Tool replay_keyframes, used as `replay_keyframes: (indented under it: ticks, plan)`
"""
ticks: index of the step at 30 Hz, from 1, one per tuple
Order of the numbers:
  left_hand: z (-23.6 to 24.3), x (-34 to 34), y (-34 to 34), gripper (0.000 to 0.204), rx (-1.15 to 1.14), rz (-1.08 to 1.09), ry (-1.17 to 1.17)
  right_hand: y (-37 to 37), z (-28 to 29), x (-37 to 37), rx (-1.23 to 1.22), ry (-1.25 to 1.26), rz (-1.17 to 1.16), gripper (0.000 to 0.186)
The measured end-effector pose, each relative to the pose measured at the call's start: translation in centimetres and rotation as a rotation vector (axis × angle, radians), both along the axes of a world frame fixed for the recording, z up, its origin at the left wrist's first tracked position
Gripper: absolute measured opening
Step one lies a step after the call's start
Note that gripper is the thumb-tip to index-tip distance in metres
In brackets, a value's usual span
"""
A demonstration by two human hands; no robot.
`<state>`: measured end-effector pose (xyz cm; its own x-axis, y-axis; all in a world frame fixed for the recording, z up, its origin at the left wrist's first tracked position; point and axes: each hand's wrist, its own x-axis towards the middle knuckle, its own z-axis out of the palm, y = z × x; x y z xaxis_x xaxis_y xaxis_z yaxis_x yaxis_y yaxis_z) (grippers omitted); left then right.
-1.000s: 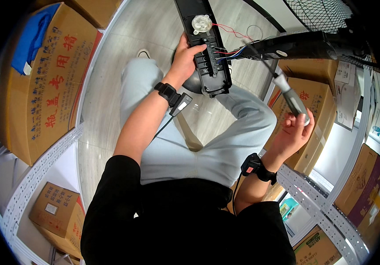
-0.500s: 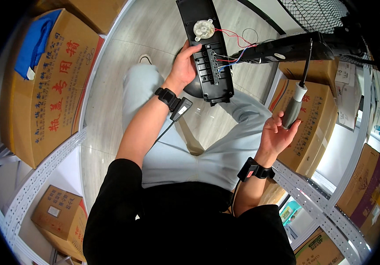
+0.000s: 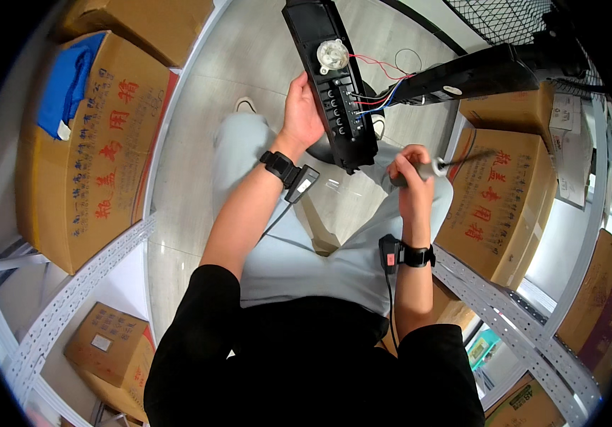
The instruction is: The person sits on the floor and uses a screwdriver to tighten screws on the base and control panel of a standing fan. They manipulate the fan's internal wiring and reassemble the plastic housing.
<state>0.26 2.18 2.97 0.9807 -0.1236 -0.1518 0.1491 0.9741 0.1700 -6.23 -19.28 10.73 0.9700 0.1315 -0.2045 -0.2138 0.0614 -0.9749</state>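
Note:
A long black plastic housing [image 3: 312,35] hangs tilted in front of me, its inner side facing up. In it sit a round whitish part [image 3: 333,55] and a black strip with a row of round buttons [image 3: 336,114]. Red, white and blue wires [image 3: 384,102] run from it to a black arm [image 3: 462,75]. My left hand [image 3: 302,117] grips the housing's left edge, some fingers hidden beneath. Just right of the housing's lower end, my right hand [image 3: 414,181] is closed around a grey-handled screwdriver [image 3: 432,169]. Its shaft points right, smeared by motion.
A black mesh guard [image 3: 498,21] is at the upper right. Cardboard boxes stand on metal shelves at left [image 3: 107,164] and right [image 3: 494,206]. A blue cloth [image 3: 71,82] lies on the left box. My legs [image 3: 238,171] spread over the tiled floor [image 3: 192,128].
My right hand has moved left toward the housing, and the screwdriver has swung from upright to pointing right. My left thumb has slid off the button strip to the housing's edge.

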Motion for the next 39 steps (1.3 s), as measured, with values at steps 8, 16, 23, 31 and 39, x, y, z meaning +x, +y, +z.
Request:
replay_keyframes:
  ticks: [8,16,23,31,39]
  plan:
    - [1.0,-0.1,-0.6,0.052,0.099,0.002,0.017,2.4,-2.6,0.6,-0.337,-0.041,0.008,0.021]
    - [0.6,0.7,-0.1,0.063,0.302,0.004,-0.001,1.7,-3.1,-0.6,-0.297,-0.096,-0.011,0.025]
    - [0.8,0.8,-1.3,0.056,0.598,-0.012,0.061,3.1,-2.0,-0.7,-0.442,-0.244,0.060,0.044]
    - [1.6,0.2,-2.0,0.049,0.653,-0.064,0.059,0.7,-1.7,-0.5,-0.287,-0.146,0.157,0.053]
    - [4.9,-0.3,-3.0,0.040,0.618,-0.123,-0.063,-1.4,-5.0,1.2,-0.066,-0.110,0.022,0.047]
